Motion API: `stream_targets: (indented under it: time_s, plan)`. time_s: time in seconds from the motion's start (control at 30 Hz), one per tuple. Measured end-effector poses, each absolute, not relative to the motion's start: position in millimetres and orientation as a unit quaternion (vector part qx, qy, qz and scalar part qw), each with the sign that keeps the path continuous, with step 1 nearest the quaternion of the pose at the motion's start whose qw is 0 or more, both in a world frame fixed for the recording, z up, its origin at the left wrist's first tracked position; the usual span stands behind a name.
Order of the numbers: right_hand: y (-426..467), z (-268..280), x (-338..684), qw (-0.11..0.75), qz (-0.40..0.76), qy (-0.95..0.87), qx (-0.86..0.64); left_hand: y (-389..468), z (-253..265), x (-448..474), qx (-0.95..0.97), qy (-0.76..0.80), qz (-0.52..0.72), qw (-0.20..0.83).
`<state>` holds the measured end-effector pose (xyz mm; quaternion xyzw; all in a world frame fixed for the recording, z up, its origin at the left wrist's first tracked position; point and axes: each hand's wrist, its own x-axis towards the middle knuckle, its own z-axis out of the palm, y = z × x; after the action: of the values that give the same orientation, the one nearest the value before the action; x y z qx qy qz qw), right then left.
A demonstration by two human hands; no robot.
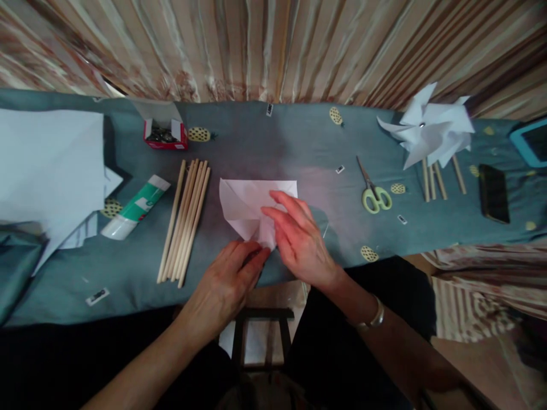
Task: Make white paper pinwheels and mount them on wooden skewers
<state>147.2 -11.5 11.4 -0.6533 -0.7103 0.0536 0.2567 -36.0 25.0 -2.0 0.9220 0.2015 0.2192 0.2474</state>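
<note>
A white paper sheet point(241, 199), partly folded, lies on the cloth in front of me, with flaps bent toward its middle. At its near edge, my left hand point(228, 279) is closed, thumb and fingertips pinching the paper. My right hand point(303, 242) reaches over the right side of the same sheet, its fingers apart and slightly bent, fingertips at the paper. Part of the near corner is hidden by both hands. Left of the sheet lie several wooden sticks point(183, 222) side by side.
A glue tube point(139, 208) and a stack of white paper point(51, 165) lie left. Behind them stands a small red box point(166, 135) of metal pieces. Rightward are green-handled scissors point(374, 196), paper pinwheels point(440, 125) on sticks, a phone point(494, 193) and a blue-edged device point(532, 142).
</note>
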Motion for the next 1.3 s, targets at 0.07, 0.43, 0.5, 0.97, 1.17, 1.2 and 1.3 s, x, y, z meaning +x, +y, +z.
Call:
stream_targets:
  time_s: [0.07, 0.43, 0.5, 0.97, 1.17, 1.2, 1.3]
  plan:
    - [-4, 15, 158, 0.259, 0.053, -0.683, -0.681, 26, -2, -36, 0.922, 0.2, 0.225, 0.245]
    - [12, 9, 195, 0.244, 0.086, -0.663, -0.702, 34, -2, -39, 0.92, 0.204, 0.232, 0.241]
    - [9, 11, 199, 0.275, 0.092, -0.642, -0.71, 37, -1, -42, 0.923, 0.203, 0.234, 0.23]
    - [-33, 7, 211, 0.372, 0.316, -0.463, -0.74, 74, 6, -54, 0.927, 0.207, 0.277, 0.147]
    - [-43, 10, 206, 0.366, 0.346, -0.444, -0.741, 43, 17, -43, 0.937, 0.176, 0.263, 0.146]
    - [-45, 12, 206, 0.358, 0.345, -0.444, -0.745, 37, 16, -41, 0.945, 0.161, 0.247, 0.14]
    - [-54, 17, 207, 0.326, 0.355, -0.451, -0.751, 25, 9, -34, 0.961, 0.139, 0.215, 0.108]
